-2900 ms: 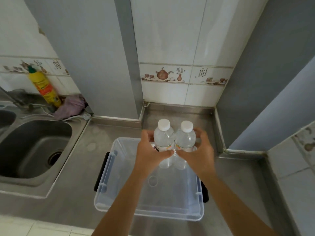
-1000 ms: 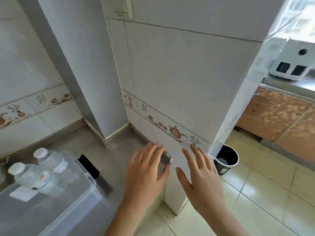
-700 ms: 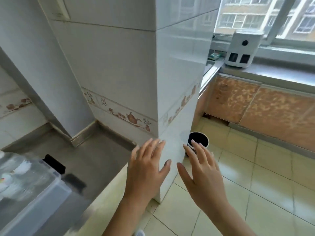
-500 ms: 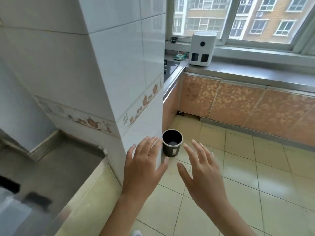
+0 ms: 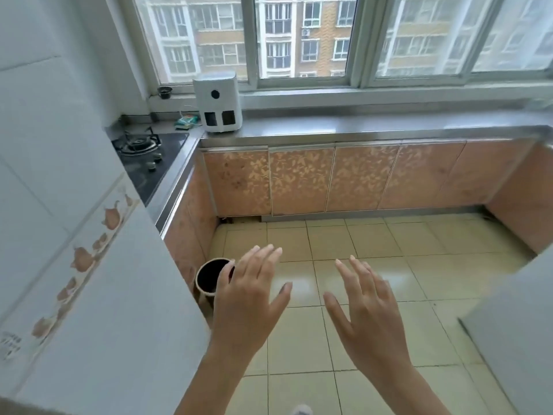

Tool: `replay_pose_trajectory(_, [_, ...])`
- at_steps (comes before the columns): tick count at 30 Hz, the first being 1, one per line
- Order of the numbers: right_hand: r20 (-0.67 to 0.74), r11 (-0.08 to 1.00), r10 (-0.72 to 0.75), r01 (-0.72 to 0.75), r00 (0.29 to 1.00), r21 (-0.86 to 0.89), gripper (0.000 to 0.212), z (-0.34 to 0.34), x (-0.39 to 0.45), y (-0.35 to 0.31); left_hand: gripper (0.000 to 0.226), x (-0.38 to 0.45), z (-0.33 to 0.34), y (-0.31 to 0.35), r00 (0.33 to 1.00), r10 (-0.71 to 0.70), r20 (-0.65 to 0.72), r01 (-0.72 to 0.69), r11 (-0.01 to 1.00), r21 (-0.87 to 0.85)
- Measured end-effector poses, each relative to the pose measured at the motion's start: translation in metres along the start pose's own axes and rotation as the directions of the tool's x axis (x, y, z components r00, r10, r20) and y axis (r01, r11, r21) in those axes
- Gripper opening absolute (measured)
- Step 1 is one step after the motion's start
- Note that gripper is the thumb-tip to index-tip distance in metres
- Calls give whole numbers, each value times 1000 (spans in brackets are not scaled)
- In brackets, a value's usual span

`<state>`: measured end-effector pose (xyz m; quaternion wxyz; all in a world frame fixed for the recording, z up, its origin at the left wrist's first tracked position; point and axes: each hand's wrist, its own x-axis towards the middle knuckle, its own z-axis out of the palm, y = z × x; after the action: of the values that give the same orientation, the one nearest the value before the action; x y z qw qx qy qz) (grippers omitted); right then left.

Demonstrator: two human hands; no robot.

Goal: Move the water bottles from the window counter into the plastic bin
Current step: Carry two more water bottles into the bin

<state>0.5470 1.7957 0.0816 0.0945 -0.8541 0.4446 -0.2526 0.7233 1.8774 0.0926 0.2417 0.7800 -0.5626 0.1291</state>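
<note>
Hands out ahead of me, palms down, both holding nothing: my left hand (image 5: pixel 250 301) has its fingers straight and loosely fanned, thumb angled off to the side, and my right hand (image 5: pixel 369 313) is spread the same way beside it, the two apart with yellowish floor tiles (image 5: pixel 359 241) showing between them. Just past my left fingertips a dark round cup-shaped bin with a pale rim (image 5: pixel 209 278) stands on the floor against the white tiled pillar (image 5: pixel 89 235). Across the room the long steel window counter (image 5: pixel 374 125) runs under the window above orange patterned cabinet doors (image 5: pixel 329 178). I see no water bottles on the stretch of it that shows, though a blurred clear shape sits at its far right end (image 5: pixel 543 104) and I cannot tell what it is. A white boxy appliance with two dark openings (image 5: pixel 217 101) stands at the counter's left end, next to a black gas hob (image 5: pixel 143 148). The plastic bin is out of view
</note>
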Motion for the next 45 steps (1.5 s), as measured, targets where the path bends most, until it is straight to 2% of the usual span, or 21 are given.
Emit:
replay_pose_trajectory(6, [-35,982,164,-166,986,-85,55,11,71,55,55,97,64,12,996,89,25,-86,991,-105])
replay_pose_trajectory(10, [-68,947,282,-289,957,-138,57,13,109,90,56,153,107,27,976,207,71,-196,971,-135])
replay_pose_trajectory(18, [-138,878,432,-450,891,-161,60,6,176,168,57,258,182,87,932,349,91,-326,923,-207])
replay_pose_trajectory(26, [-191,853,473,-501,860,-145,60,-1,275,286,58,373,273,179,897,429,104,-400,889,-221])
replay_pose_trajectory(41, [-241,819,488,-536,839,-205,59,-55,454,500,59,577,410,347,858,505,93,-469,845,-258])
replay_pose_trajectory(45, [-276,803,496,-556,823,-215,59,-60,507,559,58,637,459,389,846,530,51,-497,820,-285])
